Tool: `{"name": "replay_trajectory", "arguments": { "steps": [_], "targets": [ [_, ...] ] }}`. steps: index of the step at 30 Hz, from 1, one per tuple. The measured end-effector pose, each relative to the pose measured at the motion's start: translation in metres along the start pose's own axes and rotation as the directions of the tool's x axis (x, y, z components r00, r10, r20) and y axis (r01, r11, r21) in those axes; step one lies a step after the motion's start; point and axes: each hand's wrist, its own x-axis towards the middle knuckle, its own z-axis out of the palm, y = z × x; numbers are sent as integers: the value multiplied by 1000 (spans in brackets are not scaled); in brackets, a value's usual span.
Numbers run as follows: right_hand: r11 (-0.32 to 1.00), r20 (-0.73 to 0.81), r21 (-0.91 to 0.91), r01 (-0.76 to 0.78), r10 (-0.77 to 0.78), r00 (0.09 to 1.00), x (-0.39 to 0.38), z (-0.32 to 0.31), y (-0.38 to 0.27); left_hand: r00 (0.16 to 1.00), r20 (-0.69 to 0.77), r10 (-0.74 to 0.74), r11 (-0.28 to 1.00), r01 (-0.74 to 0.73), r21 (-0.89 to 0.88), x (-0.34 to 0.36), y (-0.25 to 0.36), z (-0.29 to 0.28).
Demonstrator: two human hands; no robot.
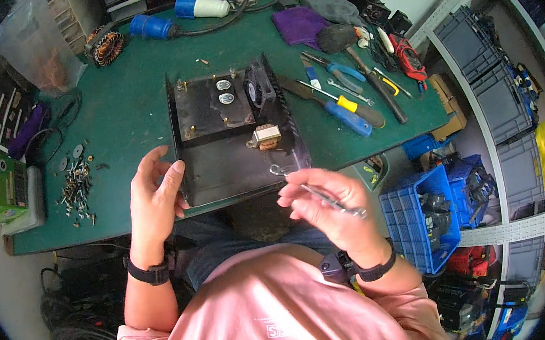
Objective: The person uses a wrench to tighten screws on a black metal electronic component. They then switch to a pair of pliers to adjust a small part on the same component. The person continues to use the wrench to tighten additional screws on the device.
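A black metal chassis (219,171) lies open side up at the near edge of the workbench. Inside it are a dark raised plate (203,121) with two round silver-topped parts, a small fan (256,94) and a small transformer (267,137). My left hand (154,197) grips the chassis at its left front corner, thumb against the side wall. In my right hand (334,206) is a silver combination wrench (322,194), pinched between thumb and fingers. The wrench's ring end hovers over or by the chassis's right front corner; contact cannot be told.
Left of the chassis lies a pile of screws (76,189) beside a green box (4,187). Screwdrivers, pliers (345,71) and a hammer (388,93) lie to the right. Blue plugs (152,27) sit at the back. Blue crates (419,220) stand below the bench's right edge.
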Motion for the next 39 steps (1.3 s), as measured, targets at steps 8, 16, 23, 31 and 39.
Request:
{"name": "replay_trajectory", "arguments": {
  "steps": [8, 16, 23, 31, 39],
  "targets": [
    [973, 198, 215, -83, 40, 979, -8, -21, 5, 995, 31, -92, 995, 91, 31, 13, 3, 9],
    [998, 147, -32, 61, -55, 988, -24, -61, 16, 999, 14, -47, 998, 47, -41, 20, 14, 22],
    [996, 232, 28, 80, -85, 969, -38, -99, 19, 996, -62, -63, 998, 63, 5, -26, 10, 48],
    [992, 237, -97, 77, -53, 970, -40, -110, 21, 985, -134, -112, 977, 84, -196, -60, -11, 70],
    [995, 187, 0, -96, 95, 978, -23, -71, 28, 994, -88, -66, 967, 42, -251, -57, -17, 68]
  ]
}}
